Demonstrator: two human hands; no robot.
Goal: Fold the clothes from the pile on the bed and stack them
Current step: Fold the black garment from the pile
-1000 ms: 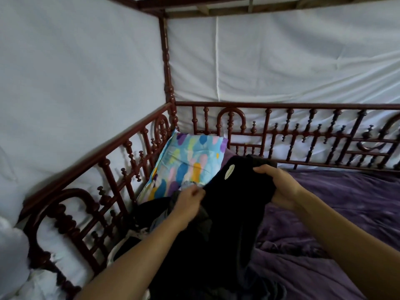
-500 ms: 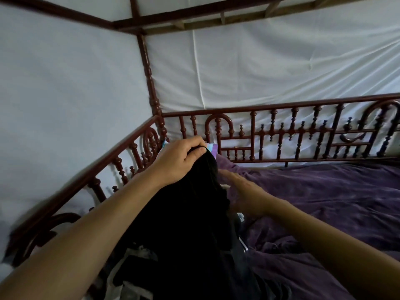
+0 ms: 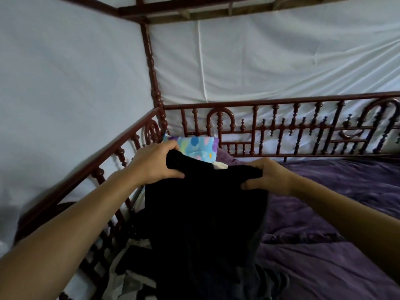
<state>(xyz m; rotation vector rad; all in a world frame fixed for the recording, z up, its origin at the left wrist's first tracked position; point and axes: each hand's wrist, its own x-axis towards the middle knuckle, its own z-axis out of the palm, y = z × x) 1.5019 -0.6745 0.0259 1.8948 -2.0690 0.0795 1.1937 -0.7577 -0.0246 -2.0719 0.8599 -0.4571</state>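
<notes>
White cloth hangs behind the dark red bed rail (image 3: 281,102), and a purple blanket (image 3: 337,213) covers the bed across the right of the frame. Half a second ago only the left hand (image 3: 154,164) held the black garment (image 3: 205,217), bunched high near the rail, while the right hand (image 3: 268,177) lay flat and low beside it. Now both hands grip the garment's top edge, fingers curled over the cloth with thumbs in front. They are spread apart at the centre of the frame, and the garment hangs down between them.

I judge that it has been taken up from the pile and opened out, ready for a first fold, and that nothing is stacked yet. A pale label (image 3: 219,165) shows at the top edge between the hands, so this is probably the neck or waist, though the dark cloth hides its shape.

The rest of the pile (image 3: 129,271) lies at lower left, under the garment's hanging end. A colourful pillow (image 3: 197,148) stands just behind the hands.
</notes>
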